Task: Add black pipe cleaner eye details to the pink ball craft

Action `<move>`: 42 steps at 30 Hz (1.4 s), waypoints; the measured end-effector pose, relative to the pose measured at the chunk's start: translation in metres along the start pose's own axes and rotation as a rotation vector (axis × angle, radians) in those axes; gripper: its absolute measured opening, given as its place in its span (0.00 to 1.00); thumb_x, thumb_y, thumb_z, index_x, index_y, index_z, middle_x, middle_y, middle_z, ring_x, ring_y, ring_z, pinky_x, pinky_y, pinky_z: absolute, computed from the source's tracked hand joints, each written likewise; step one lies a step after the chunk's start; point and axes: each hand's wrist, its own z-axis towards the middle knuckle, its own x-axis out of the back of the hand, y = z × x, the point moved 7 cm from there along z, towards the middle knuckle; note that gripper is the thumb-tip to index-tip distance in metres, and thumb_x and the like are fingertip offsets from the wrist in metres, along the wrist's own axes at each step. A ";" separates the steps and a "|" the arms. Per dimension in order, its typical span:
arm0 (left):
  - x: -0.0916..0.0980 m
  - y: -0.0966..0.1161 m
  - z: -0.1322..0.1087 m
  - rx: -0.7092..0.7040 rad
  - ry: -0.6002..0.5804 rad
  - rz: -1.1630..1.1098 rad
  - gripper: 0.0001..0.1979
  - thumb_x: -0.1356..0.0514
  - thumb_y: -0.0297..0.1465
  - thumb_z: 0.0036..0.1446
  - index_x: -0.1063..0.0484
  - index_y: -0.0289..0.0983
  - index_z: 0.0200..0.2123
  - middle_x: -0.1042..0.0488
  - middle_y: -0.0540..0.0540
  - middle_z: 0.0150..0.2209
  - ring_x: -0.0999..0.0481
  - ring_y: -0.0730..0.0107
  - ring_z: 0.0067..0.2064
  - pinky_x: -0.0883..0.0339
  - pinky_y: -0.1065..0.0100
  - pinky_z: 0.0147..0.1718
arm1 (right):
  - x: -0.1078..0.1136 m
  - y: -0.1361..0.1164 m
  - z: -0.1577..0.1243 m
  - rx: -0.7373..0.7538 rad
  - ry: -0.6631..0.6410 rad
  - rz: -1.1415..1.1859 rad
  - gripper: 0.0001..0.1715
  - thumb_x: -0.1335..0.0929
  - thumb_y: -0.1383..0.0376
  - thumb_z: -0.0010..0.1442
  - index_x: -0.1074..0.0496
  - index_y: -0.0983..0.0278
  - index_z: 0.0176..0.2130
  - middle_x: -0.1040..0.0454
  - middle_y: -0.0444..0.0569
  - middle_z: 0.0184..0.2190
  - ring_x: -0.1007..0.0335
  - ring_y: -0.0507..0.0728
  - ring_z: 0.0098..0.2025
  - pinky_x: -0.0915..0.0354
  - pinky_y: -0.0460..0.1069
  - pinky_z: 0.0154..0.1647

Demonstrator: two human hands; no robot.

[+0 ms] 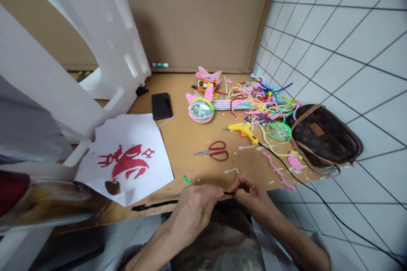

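- Brown tabletop [181,139], cardboard panel [203,17] along its far side.
- Near left: white sheet [152,135], red print.
- Next right, near edge: black strip [155,205], running up to your left hand [195,203].
- Your left fingers: together, tips pinching a black stem [228,193], near edge, middle; can't tell if strip and stem join.
- Scissors [210,151]: just beyond your hands.
- Your right hand [251,197]: thumb and forefinger pinching the stem's right part.
- Right: brown bag [333,131].
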 end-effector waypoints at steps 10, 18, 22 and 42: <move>0.002 -0.004 0.001 -0.133 0.066 0.006 0.15 0.53 0.23 0.63 0.31 0.37 0.29 0.29 0.51 0.22 0.31 0.75 0.23 0.44 0.72 0.23 | -0.014 0.009 0.000 -0.259 -0.153 0.369 0.06 0.33 0.65 0.39 0.36 0.62 0.21 0.47 0.34 0.12 0.60 0.44 0.15 0.63 0.44 0.19; 0.000 -0.027 0.024 -0.096 0.092 0.081 0.14 0.53 0.25 0.63 0.30 0.38 0.29 0.28 0.51 0.22 0.29 0.74 0.23 0.40 0.73 0.23 | -0.006 0.009 0.033 -0.254 -0.157 0.284 0.06 0.34 0.64 0.38 0.34 0.63 0.23 0.43 0.36 0.14 0.57 0.45 0.17 0.60 0.44 0.20; -0.004 -0.042 0.041 -0.013 0.204 0.232 0.13 0.51 0.25 0.60 0.27 0.40 0.37 0.23 0.46 0.30 0.24 0.67 0.30 0.33 0.70 0.29 | 0.003 0.005 0.058 0.073 -0.001 -0.024 0.06 0.34 0.63 0.41 0.33 0.62 0.24 0.36 0.41 0.20 0.42 0.50 0.25 0.47 0.45 0.28; 0.054 -0.094 0.118 0.331 0.273 0.080 0.17 0.54 0.35 0.64 0.27 0.37 0.34 0.25 0.47 0.26 0.26 0.67 0.30 0.41 0.70 0.32 | -0.021 -0.084 0.168 0.578 0.145 -0.375 0.05 0.38 0.69 0.48 0.42 0.59 0.26 0.40 0.36 0.16 0.46 0.50 0.19 0.50 0.46 0.24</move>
